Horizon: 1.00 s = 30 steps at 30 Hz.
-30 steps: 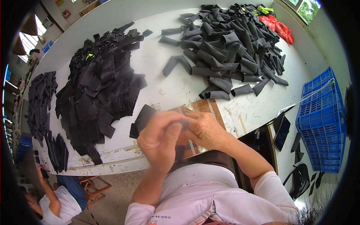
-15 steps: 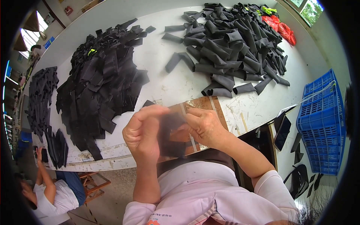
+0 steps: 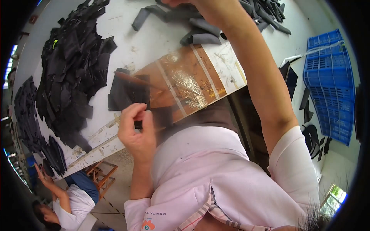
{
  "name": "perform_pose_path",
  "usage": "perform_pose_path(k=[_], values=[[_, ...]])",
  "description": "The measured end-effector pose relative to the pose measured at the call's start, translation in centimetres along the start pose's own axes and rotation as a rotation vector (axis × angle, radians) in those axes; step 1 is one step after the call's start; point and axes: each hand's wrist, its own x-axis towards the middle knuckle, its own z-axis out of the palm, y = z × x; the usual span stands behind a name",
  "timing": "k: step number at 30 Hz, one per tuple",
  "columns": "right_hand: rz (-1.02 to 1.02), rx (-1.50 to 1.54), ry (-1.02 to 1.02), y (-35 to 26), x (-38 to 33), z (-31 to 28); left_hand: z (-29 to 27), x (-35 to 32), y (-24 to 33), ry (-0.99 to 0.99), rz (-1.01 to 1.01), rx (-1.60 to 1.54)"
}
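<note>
While the black piece (image 3: 139, 124) sits pinched in the left hand (image 3: 135, 133) at the tabletop (image 3: 154, 42) edge, more black pieces (image 3: 125, 92) lie just beyond. Right hand's cut off up top near the grey strips (image 3: 200, 36), so can't tell its grip. Blue crate (image 3: 327, 81) off right.

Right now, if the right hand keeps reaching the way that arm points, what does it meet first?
Probably the pile of grey strips at the far side of the white table; the right hand is mostly out of frame, so depth is unclear.
</note>
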Motion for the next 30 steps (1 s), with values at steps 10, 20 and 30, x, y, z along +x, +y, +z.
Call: perform_pose_path(k=[10,20,30], values=[[0.696,-0.056,0.014,6.7,-16.7,5.3,4.0,-3.4,-4.5,-0.158,0.219,0.550],[0.707,-0.001,-0.152,5.4,-16.6,7.8,2.4,-4.7,-1.8,-0.114,0.748,0.314],[1.092,0.568,0.152,4.2,-17.2,8.8,2.6,-5.2,-1.5,-0.036,0.906,0.305]])
